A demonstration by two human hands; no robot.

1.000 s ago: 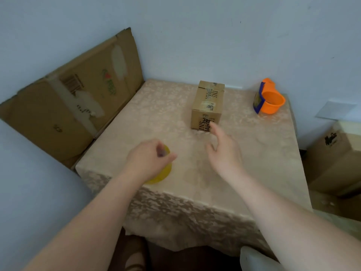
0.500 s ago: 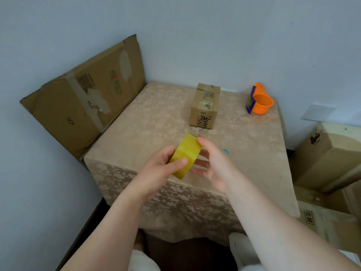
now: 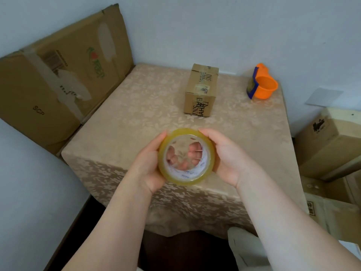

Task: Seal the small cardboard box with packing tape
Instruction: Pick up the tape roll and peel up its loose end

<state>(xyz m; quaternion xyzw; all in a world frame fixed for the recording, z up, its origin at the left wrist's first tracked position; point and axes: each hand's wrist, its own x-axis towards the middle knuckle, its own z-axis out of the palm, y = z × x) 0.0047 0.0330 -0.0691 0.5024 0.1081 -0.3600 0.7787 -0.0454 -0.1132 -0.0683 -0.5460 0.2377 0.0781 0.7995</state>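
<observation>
A small brown cardboard box (image 3: 201, 89) with black print and old tape strips stands toward the back of the table (image 3: 136, 106). I hold a roll of yellowish clear packing tape (image 3: 186, 176) above the table's front edge, its open core facing me. My left hand (image 3: 145, 165) grips the roll's left side and my right hand (image 3: 228, 159) grips its right side; fingers of both show through the core. The box lies well beyond the roll, untouched.
An orange tape dispenser (image 3: 262, 85) with a blue part sits at the table's back right. A large flattened cardboard sheet (image 3: 58, 75) leans against the wall on the left. Several cardboard boxes (image 3: 330, 145) are stacked on the floor to the right.
The left hand lifted the tape roll off the table, the right hand joined it, and the roll has turned from edge-on to core-facing me, held closer.
</observation>
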